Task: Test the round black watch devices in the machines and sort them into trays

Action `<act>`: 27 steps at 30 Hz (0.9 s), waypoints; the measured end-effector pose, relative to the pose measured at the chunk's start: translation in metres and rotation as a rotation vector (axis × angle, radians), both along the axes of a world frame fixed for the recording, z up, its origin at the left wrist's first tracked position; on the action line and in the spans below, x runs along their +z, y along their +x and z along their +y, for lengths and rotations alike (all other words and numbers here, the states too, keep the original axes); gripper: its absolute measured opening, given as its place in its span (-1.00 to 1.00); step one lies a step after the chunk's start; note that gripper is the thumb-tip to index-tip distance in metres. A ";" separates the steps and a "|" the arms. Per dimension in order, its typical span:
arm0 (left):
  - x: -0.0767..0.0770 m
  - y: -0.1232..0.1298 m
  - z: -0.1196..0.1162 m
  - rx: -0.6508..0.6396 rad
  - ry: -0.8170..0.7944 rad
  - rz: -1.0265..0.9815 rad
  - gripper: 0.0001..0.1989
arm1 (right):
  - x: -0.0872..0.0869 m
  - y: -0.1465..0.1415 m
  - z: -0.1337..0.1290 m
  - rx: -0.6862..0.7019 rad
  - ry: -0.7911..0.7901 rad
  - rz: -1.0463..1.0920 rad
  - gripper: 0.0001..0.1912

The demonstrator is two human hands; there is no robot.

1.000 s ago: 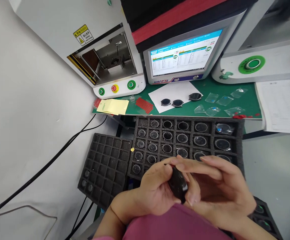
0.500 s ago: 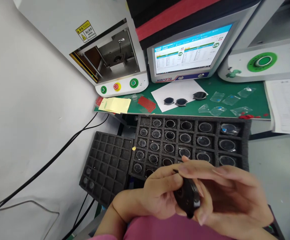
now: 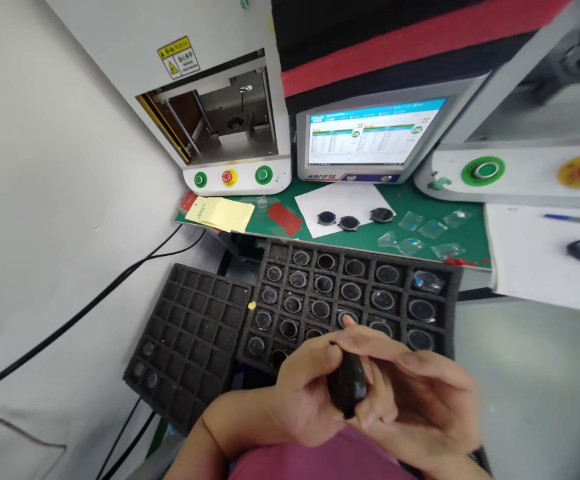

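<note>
Worktop [image 3: 264, 227], green, crosses the middle of my one view, the head camera, and I look down over its near edge. In front of that edge I see the left hand [image 3: 303, 393] and the right hand [image 3: 430, 393] brought together, both clamped on a dark watch case [image 3: 347, 387] between them. The case is tilted up on its side; the left thumb presses its upper part and right-hand fingers meet its far side and lower end. I cannot tell where every fingertip sits behind it.

Beyond the hands, below the near edge, I have a large foam tray [image 3: 449, 320], its visible compartments mostly filled with round dark pieces; the hands hide part of its near side. Off its left edge is a smaller foam tray [image 3: 190, 333], with three round pieces [image 3: 147, 347] towards its near left corner.

On the worktop, yellow paper [image 3: 225, 213] lies at the left end and a red sheet [image 3: 285, 219] beside it. Further right, three watch cases [image 3: 349, 223] lie on and at the edge of white paper [image 3: 320, 200]. Clear plastic pieces [image 3: 412, 247] and red scraps [image 3: 457, 262] lie towards the near right corner. A monitor [image 3: 377, 137] stands at the back.
</note>
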State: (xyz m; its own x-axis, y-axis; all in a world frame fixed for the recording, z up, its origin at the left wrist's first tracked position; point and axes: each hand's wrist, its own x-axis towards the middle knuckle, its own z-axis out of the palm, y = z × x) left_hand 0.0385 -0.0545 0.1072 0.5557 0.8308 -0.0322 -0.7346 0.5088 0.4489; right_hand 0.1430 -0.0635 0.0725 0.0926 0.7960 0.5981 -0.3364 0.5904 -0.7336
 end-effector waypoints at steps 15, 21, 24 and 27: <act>-0.081 -0.048 0.047 -0.036 -0.475 0.118 -0.51 | -0.064 0.034 0.136 -0.393 -0.298 -0.867 -0.45; -0.107 -0.115 0.008 0.175 -0.632 0.640 -0.72 | -0.096 0.068 0.273 -0.360 -0.498 -1.209 -0.71; -0.116 -0.135 -0.014 0.237 -0.587 0.819 -0.79 | -0.109 0.063 0.295 -0.338 -0.541 -1.264 -0.72; -0.123 -0.145 -0.024 0.305 -0.538 0.972 -0.81 | -0.117 0.055 0.300 -0.328 -0.525 -1.235 -0.71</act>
State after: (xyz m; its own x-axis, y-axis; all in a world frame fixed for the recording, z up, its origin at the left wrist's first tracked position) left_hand -0.1062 -0.0781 -0.0160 -0.1200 0.6751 -0.7279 -0.3231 0.6667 0.6717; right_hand 0.1981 0.2362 -0.0450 -0.0478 0.9966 0.0676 0.7883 0.0792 -0.6102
